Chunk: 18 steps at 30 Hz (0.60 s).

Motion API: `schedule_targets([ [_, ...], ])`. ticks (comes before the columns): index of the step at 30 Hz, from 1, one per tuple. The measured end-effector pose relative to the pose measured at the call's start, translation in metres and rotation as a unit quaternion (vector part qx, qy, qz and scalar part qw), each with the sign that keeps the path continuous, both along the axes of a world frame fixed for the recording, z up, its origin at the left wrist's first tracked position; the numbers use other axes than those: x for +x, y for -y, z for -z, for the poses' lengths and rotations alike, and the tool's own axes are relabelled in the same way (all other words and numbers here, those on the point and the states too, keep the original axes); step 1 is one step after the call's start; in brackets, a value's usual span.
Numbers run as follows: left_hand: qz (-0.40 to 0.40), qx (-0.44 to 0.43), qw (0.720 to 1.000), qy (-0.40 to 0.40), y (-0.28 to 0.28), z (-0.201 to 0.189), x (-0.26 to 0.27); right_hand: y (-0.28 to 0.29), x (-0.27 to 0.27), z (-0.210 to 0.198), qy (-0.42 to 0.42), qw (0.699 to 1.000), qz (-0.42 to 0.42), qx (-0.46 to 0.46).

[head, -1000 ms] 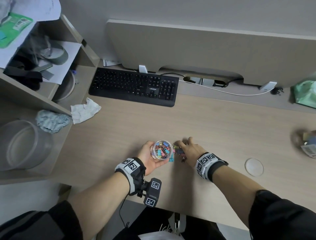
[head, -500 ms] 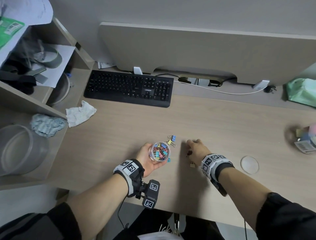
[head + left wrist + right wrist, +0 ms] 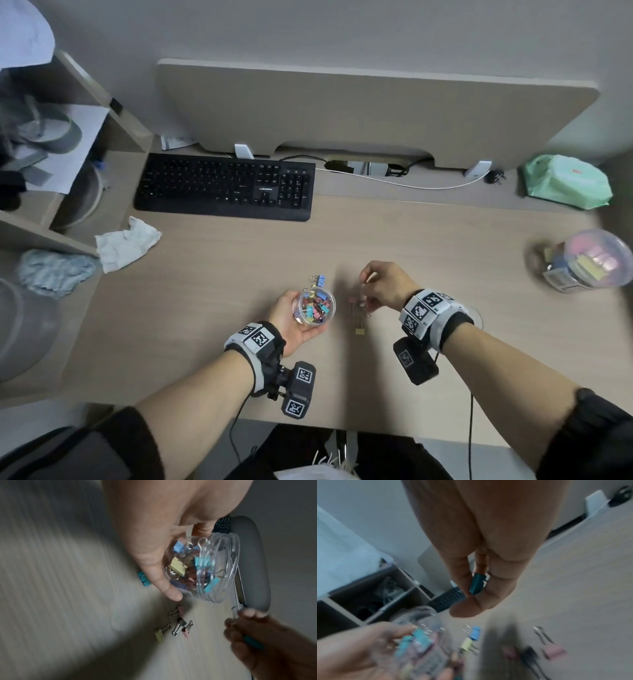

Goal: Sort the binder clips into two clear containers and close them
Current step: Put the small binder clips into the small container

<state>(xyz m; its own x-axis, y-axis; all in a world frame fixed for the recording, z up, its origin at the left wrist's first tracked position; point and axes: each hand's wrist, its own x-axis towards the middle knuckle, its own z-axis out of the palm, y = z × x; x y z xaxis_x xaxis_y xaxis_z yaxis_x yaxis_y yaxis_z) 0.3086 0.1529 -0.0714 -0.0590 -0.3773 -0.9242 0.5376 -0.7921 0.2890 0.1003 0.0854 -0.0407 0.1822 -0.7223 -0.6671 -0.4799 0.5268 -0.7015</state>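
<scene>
My left hand (image 3: pixel 291 320) grips a small round clear container (image 3: pixel 315 305) holding several coloured binder clips; in the left wrist view the container (image 3: pixel 205 569) is open at the top. My right hand (image 3: pixel 383 284), raised a little above the desk, pinches a teal binder clip (image 3: pixel 476 584) between thumb and fingers. Loose clips lie on the desk between the hands: a yellow clip (image 3: pixel 359 329), a pink and a dark clip (image 3: pixel 181 627). A blue and yellow clip pair (image 3: pixel 318 280) lies just beyond the container. A second clear container (image 3: pixel 589 262) stands at the far right.
A black keyboard (image 3: pixel 226 186) lies at the back, with a crumpled tissue (image 3: pixel 125 241) to its left. A shelf unit (image 3: pixel 51 205) borders the left side. A green packet (image 3: pixel 567 181) sits back right. A clear round lid (image 3: pixel 474 315) peeks out behind my right wrist.
My right hand has drawn away from the container to the right and lifted off the desk with a teal clip. The left hand keeps holding the container.
</scene>
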Motion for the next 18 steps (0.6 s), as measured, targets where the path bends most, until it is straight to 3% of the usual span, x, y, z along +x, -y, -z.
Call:
schedule_targets([
  [4, 0.009, -0.010, 1.000, -0.016, 0.008, -0.009, -0.015, 0.001, 0.023, -0.037, 0.035, 0.996, -0.068, -0.040],
  [10, 0.004, -0.041, 0.999, -0.025, 0.020, -0.025, -0.031, -0.006, 0.046, -0.065, -0.112, 0.952, -0.242, -0.150],
  [18, -0.014, -0.048, 0.998, -0.044, 0.023, -0.030, -0.024, -0.002, 0.051, -0.077, -0.090, 0.948, -0.234, -0.194],
])
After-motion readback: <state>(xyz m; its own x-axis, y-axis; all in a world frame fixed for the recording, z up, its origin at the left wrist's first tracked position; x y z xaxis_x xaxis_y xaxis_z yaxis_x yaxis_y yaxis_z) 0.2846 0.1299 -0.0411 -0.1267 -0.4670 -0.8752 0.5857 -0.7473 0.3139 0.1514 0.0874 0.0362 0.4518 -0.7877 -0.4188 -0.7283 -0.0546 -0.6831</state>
